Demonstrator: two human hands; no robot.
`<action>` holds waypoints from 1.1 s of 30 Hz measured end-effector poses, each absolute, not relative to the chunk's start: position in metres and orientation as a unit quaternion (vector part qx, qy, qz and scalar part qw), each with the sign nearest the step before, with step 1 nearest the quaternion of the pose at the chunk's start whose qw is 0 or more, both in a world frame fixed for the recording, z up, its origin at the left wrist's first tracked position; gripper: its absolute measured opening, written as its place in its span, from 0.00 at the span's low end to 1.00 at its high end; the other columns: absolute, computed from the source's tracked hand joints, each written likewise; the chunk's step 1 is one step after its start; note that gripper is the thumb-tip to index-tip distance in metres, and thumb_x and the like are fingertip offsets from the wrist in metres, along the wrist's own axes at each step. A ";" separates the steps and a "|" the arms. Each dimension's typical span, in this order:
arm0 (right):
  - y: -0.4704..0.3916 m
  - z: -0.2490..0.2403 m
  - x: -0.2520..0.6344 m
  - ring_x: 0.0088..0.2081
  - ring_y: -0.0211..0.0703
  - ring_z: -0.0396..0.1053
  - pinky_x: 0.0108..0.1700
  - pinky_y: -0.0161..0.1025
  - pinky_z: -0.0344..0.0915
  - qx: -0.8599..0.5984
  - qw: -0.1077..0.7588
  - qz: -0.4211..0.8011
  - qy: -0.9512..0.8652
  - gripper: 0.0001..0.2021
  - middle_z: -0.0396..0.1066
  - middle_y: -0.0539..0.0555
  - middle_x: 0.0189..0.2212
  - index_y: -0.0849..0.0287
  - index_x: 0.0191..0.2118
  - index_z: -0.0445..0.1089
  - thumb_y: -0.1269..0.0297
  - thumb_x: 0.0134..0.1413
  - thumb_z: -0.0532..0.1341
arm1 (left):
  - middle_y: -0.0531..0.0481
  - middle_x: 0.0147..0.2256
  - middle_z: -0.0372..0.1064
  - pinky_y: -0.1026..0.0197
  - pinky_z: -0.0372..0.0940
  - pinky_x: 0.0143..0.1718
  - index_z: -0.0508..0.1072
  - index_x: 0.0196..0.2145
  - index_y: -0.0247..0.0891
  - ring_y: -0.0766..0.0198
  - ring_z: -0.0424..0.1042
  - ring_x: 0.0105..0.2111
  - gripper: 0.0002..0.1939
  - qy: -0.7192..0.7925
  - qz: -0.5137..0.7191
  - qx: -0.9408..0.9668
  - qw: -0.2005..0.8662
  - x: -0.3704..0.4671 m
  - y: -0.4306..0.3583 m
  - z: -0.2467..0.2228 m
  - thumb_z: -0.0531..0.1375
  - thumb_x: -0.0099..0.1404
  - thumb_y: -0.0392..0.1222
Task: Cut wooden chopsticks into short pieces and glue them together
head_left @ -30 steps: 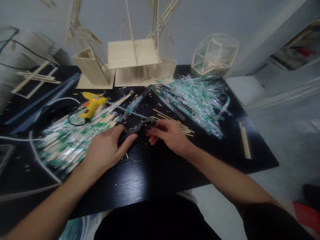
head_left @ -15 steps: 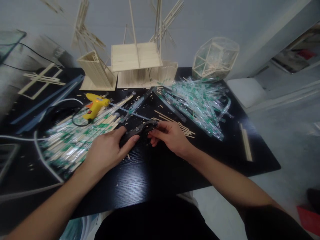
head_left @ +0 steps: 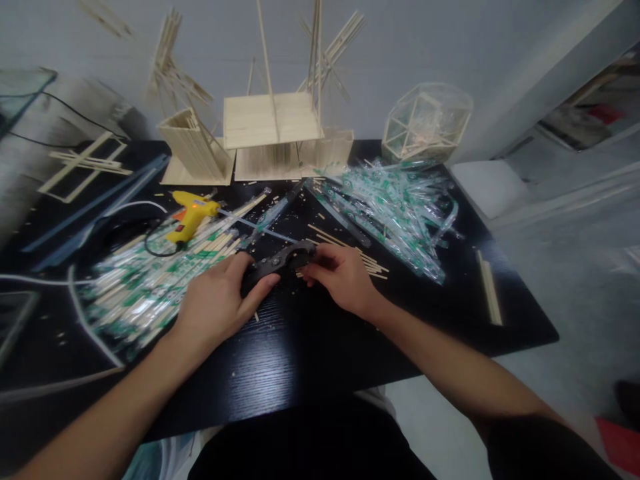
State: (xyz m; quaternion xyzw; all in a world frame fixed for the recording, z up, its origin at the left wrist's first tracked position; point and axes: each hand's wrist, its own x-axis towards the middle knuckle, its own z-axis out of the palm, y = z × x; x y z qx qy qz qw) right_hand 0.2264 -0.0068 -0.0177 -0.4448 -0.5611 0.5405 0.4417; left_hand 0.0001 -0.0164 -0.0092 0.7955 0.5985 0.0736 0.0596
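My left hand (head_left: 220, 292) is wrapped round the near end of a black curved tool (head_left: 279, 260), its thumb lying along the side. At the tool's right end, my right hand (head_left: 345, 277) has its fingers pinched together; what lies between them is too small to make out. Behind my right hand, thin wooden sticks (head_left: 350, 245) are spread on the black table (head_left: 320, 353). A yellow glue gun (head_left: 193, 215) rests on a pile of wrapped sticks (head_left: 150, 287) to the left of the tool.
Stick-built structures (head_left: 273, 120) stand at the back against the wall. A heap of clear and green wrappers (head_left: 400, 213) covers the back right. Two loose sticks (head_left: 489, 290) lie near the right edge. A white cable (head_left: 80, 310) curves along the left.
The fingers of my right hand have curled in closer beside the tool's end. The tool has turned slightly in my left hand. The whole view has shifted a little.
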 end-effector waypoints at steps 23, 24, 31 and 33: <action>-0.001 -0.024 0.231 0.25 0.37 0.70 0.33 0.37 0.71 -0.384 0.420 0.606 -0.556 0.16 0.73 0.49 0.24 0.61 0.33 0.77 0.51 0.52 0.72 | 0.43 0.34 0.75 0.52 0.65 0.37 0.69 0.41 0.39 0.47 0.76 0.36 0.30 0.568 0.077 0.810 0.124 -0.002 -0.014 -0.002 0.41 0.71 0.66; -0.001 -0.025 0.231 0.25 0.37 0.70 0.33 0.37 0.71 -0.382 0.420 0.608 -0.555 0.16 0.73 0.49 0.24 0.61 0.33 0.77 0.51 0.52 0.72 | 0.43 0.34 0.75 0.53 0.65 0.37 0.69 0.41 0.39 0.47 0.76 0.36 0.30 0.567 0.075 0.810 0.126 -0.002 -0.014 -0.002 0.41 0.71 0.66; -0.001 -0.026 0.231 0.25 0.36 0.71 0.33 0.36 0.71 -0.377 0.417 0.613 -0.556 0.15 0.74 0.49 0.24 0.61 0.34 0.77 0.52 0.54 0.71 | 0.45 0.32 0.74 0.54 0.63 0.35 0.68 0.40 0.40 0.49 0.76 0.35 0.27 0.564 0.070 0.814 0.121 -0.002 -0.014 -0.001 0.42 0.72 0.64; -0.001 -0.026 0.231 0.26 0.37 0.71 0.33 0.37 0.71 -0.375 0.414 0.611 -0.561 0.15 0.74 0.49 0.25 0.61 0.34 0.77 0.52 0.54 0.71 | 0.45 0.32 0.74 0.54 0.63 0.35 0.68 0.38 0.41 0.50 0.76 0.34 0.26 0.564 0.070 0.814 0.122 -0.002 -0.014 -0.001 0.43 0.72 0.63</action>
